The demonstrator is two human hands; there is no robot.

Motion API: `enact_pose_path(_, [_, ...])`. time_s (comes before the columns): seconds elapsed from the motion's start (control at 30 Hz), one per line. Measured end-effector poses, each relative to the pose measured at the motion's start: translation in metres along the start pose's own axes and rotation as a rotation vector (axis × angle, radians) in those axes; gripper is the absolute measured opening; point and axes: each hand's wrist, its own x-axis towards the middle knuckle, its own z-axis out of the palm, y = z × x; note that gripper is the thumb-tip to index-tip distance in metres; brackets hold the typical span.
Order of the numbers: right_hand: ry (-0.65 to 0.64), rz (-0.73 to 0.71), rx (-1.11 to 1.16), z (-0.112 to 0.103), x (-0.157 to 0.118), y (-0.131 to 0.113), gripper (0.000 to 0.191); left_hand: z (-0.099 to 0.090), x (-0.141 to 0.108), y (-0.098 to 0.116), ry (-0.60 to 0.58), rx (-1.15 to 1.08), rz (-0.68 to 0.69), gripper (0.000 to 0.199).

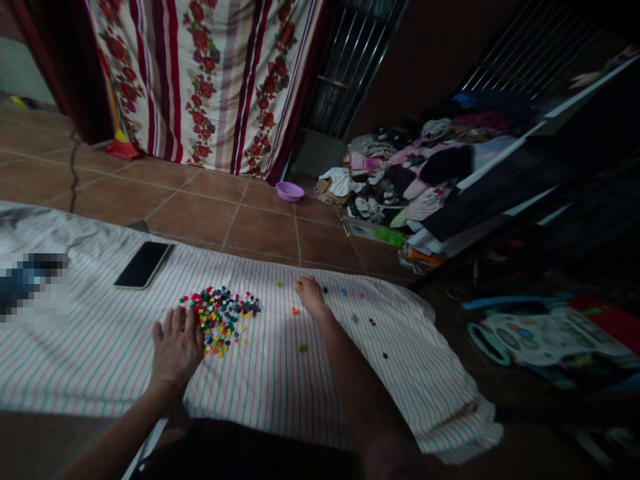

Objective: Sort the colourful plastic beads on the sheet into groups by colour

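Observation:
Many small multicoloured pieces [220,317] lie in a loose pile on a striped cloth [125,353]. My left hand [177,343] rests palm down at the pile's left edge, its fingers slightly apart. Right of the pile, my right hand [311,293] has its fingers pinched at a small yellow-orange piece [299,285]. Nearby on the cloth are orange pieces [295,311], green pieces [301,347], grey pieces [355,319] and a pink piece [360,295]. A dark piece [385,356] lies farther right.
A phone [144,265] lies on the cloth at the left. Beyond the cloth, a purple basin [290,192] stands on the tiled floor before a floral curtain [200,80]. Heaped clothes [400,160] are at the back right, and a baby walker [540,333] is at the right.

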Motion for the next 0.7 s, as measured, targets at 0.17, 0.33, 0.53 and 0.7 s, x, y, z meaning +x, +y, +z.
enact_pose_path(0.17, [0.024, 0.027, 0.013, 0.0044, 0.0003, -0.0092, 0.019, -0.0011, 0.0002, 0.0006, -0.015, -0.005, -0.005, 0.056])
enact_pose_path(0.33, [0.000, 0.031, 0.012, 0.0020, -0.0012, -0.0085, 0.020, -0.0033, 0.0002, 0.0015, -0.011, -0.017, -0.019, 0.055])
enact_pose_path(0.53, [0.007, 0.036, 0.014, 0.0000, -0.0036, -0.0098, 0.023, -0.0026, 0.0005, 0.0009, 0.009, -0.011, 0.005, 0.055])
enact_pose_path(0.7, [0.012, 0.010, 0.028, -0.0019, -0.0037, -0.0076, 0.024, -0.0019, 0.0000, 0.0002, 0.023, -0.009, 0.002, 0.054])
